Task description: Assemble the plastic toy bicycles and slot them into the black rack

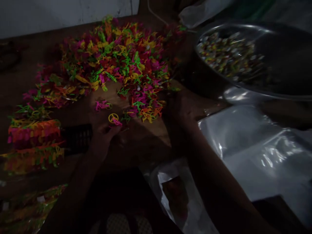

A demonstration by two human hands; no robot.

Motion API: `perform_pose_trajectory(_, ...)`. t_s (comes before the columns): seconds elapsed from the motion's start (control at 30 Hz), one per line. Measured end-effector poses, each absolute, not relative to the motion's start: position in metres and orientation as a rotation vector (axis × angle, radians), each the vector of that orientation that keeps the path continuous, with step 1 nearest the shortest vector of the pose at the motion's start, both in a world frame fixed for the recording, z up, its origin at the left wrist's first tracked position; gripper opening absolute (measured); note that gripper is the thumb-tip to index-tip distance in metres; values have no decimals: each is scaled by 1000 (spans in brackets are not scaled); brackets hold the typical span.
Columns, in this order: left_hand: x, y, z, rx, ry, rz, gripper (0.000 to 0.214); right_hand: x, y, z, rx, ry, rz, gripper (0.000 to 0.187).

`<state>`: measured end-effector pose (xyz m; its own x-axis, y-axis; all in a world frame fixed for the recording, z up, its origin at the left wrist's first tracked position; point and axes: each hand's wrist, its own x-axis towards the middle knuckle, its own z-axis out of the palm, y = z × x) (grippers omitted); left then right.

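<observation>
Left hand (103, 131) and right hand (175, 109), each on a bare forearm; both are in deep shadow, finer details indistinct.

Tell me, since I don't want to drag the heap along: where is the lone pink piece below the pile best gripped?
Probably pinch the pink piece across its thin frame from above, coming from the near side: it lies flat on bare board, with the pile crowding its far side.

Right hand (179, 109) in shadow, grip indistinct; bowl (285, 65) cropped right
</observation>
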<state>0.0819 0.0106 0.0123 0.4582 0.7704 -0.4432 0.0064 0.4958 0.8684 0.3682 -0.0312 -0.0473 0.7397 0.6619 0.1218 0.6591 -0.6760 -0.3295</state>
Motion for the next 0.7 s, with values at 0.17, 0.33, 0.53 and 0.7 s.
perform_pose_trajectory(0.17,71,9,10,875,915,578,37,370,-33,-19,-2657,-1203,-47,32)
perform_pose_trajectory(0.33,60,7,4,777,914,571,37,296,-62,15,-1956,-1461,32,34)
perform_pose_trajectory(0.53,48,2,6,788,846,507,38,230,-70,2,-1342,-1257,884,30)
perform_pose_trajectory(0.7,41,0,5,775,747,440,42,230,-72,-8,-1336,-1143,958,19)
